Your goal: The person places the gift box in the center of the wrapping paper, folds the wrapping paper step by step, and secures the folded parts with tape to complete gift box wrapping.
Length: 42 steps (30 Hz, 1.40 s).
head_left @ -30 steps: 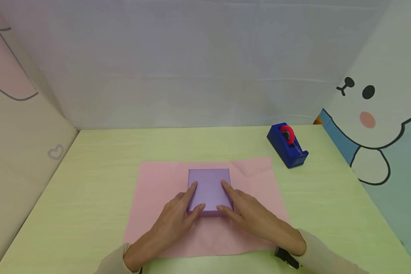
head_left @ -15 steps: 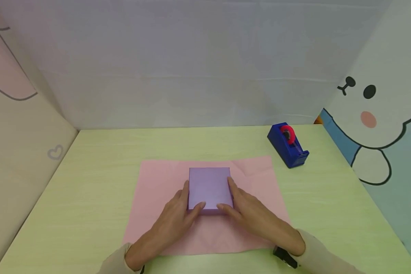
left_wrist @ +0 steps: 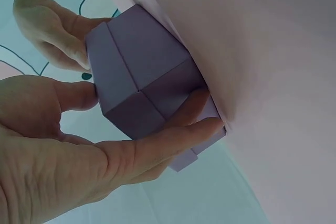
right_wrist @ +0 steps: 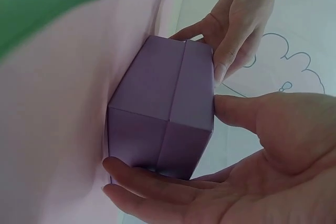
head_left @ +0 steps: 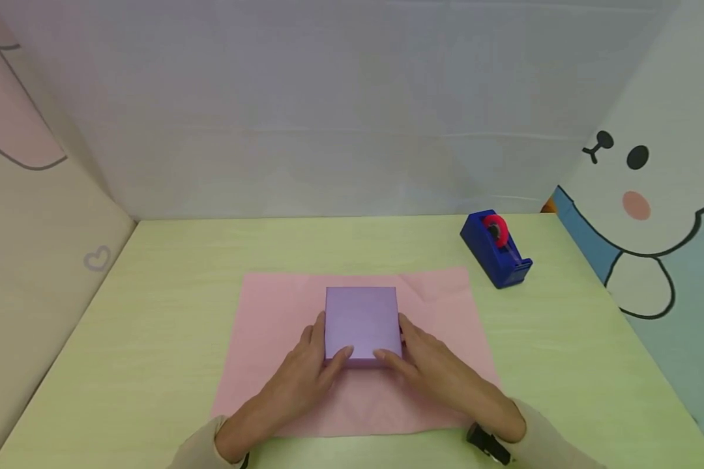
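Observation:
A lidded purple box (head_left: 362,322) stands on a sheet of pink paper (head_left: 270,312) in the head view. My left hand (head_left: 296,378) holds its left side, thumb on the front top edge. From the right, my right hand (head_left: 442,374) grips it the same way. The left wrist view shows the lid seam of the box (left_wrist: 139,56) and the left fingers (left_wrist: 173,137) along one side. In the right wrist view, the right fingers (right_wrist: 152,184) lie low against the box (right_wrist: 139,135), near the paper. The box's underside is hidden.
A blue tape dispenser (head_left: 495,254) with a red-cored roll stands at the back right of the pale green table (head_left: 152,312). A white wall (head_left: 328,111) closes the back. Printed panels flank both sides, the right one with a cartoon face (head_left: 639,195).
Both index fingers have slid off the top of the box and down to its sides. The thumbs stay at the front edge. The box looks almost unmoved on the paper.

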Motion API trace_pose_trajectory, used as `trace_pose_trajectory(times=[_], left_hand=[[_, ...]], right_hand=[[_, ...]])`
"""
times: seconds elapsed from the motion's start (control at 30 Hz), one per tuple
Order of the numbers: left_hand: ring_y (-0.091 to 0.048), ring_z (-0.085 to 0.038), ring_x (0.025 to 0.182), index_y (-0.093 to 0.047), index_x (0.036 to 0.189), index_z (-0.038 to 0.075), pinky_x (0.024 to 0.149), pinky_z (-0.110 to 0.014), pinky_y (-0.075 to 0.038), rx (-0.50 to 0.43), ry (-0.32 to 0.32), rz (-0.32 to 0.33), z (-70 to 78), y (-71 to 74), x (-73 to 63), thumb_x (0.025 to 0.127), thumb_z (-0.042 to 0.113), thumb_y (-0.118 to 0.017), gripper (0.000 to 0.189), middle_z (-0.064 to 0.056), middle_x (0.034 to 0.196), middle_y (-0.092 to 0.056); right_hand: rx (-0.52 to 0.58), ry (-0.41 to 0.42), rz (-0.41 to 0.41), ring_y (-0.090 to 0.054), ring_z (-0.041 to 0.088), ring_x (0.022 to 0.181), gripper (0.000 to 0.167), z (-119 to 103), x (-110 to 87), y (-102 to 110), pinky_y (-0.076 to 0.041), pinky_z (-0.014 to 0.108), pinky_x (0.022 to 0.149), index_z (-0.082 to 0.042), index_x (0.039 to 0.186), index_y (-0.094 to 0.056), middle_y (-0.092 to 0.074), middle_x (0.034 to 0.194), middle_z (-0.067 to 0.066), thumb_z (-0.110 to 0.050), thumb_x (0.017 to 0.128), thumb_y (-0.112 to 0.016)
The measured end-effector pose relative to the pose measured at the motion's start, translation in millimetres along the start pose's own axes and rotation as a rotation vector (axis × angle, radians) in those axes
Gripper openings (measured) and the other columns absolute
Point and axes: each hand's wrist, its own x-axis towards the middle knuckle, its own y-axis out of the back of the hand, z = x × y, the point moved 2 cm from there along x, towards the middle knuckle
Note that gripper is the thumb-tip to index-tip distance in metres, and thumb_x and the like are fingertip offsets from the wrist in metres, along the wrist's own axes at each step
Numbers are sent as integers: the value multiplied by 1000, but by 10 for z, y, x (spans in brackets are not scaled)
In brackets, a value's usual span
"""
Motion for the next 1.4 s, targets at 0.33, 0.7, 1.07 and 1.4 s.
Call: trace_pose_trajectory(times=[0.33, 0.7, 1.07, 1.4], left_hand=[[-64, -39, 103, -27, 152, -15, 87, -53, -55, -10, 23, -7, 11, 2, 3, 104, 29, -62, 74, -36, 130, -51], [-61, -29, 82, -29, 153, -13, 71, -46, -55, 31, -16, 44, 31, 26, -19, 100, 32, -68, 80, -33, 119, -54], [-58, -26, 76, -28, 153, -15, 68, -42, -54, 40, 20, 18, 43, 35, -12, 100, 32, -69, 83, -33, 121, -53], [-63, -35, 94, -35, 149, -17, 77, -47, -58, 133, -85, 106, 70, 10, -39, 98, 33, -72, 81, -34, 125, -51]], right_hand=[[29, -44, -5, -62, 28, 120, 69, -4, -8, 24, -51, 49, 100, 7, 149, -37, -59, 137, 22, -41, 104, -60], [50, -37, -9, -65, 27, 114, 70, 9, 13, 16, -54, 47, 94, 10, 145, -39, -62, 130, 23, -42, 103, -62], [49, -50, -17, -62, 29, 121, 73, 9, -2, 18, -51, 50, 99, 11, 147, -37, -58, 137, 26, -43, 104, -60], [39, -52, 2, -61, 29, 121, 71, -24, -16, 14, -50, 50, 100, 9, 148, -38, -60, 136, 24, -40, 103, -62]])
